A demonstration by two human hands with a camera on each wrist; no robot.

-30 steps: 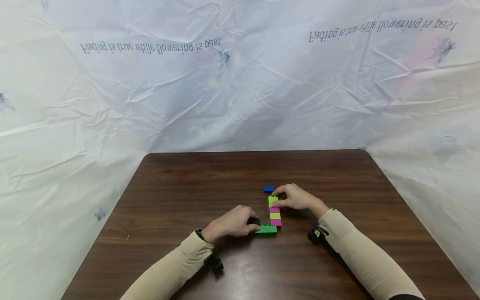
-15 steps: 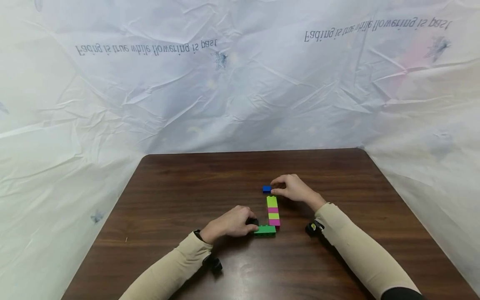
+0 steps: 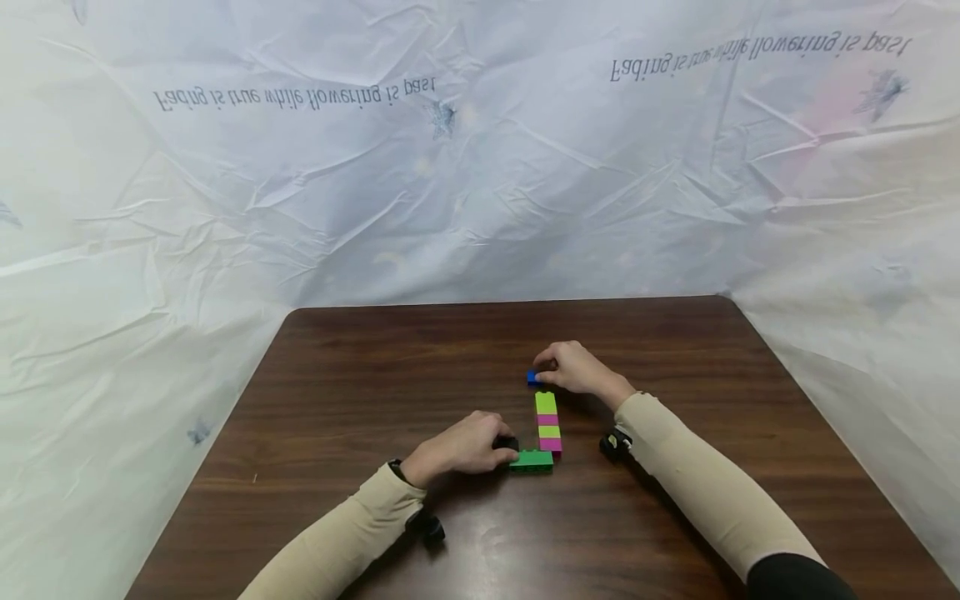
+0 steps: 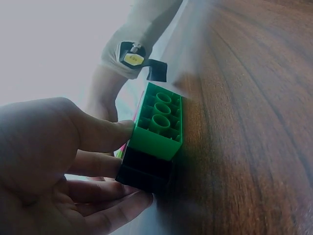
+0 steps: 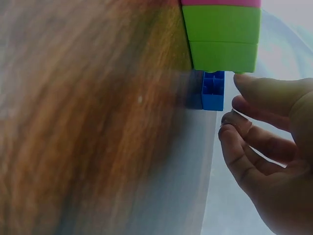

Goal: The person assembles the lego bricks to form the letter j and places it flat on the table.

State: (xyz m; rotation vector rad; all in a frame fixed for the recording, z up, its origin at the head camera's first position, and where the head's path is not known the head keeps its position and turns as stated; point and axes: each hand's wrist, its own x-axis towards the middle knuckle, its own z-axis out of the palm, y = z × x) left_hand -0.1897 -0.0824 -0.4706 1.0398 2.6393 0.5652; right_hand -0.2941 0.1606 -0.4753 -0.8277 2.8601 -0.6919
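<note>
My left hand (image 3: pixel 465 443) holds a black toy brick (image 4: pixel 144 171) and the green brick (image 4: pixel 155 143) joined to it. The thumb lies against the green brick, and the other fingers are round the black one. The green brick's hollow underside with tubes faces the left wrist camera. My right hand (image 3: pixel 576 368) is at a small blue brick (image 3: pixel 531 377) beyond the column. In the right wrist view its curved fingers are close to the blue brick (image 5: pixel 213 102), with a gap visible. Between the hands lies a column of lime and pink bricks (image 3: pixel 548 421).
The bricks lie on a dark wooden table (image 3: pixel 375 358). A pale printed sheet (image 3: pixel 480 208) hangs behind and beside it. Black wrist devices (image 3: pixel 617 444) are strapped to both wrists. A tiny yellowish scrap (image 3: pixel 254 478) lies at the left.
My right hand has left the lime end of the column and moved away and leftward to the blue brick. The left hand has stayed on the black and green bricks.
</note>
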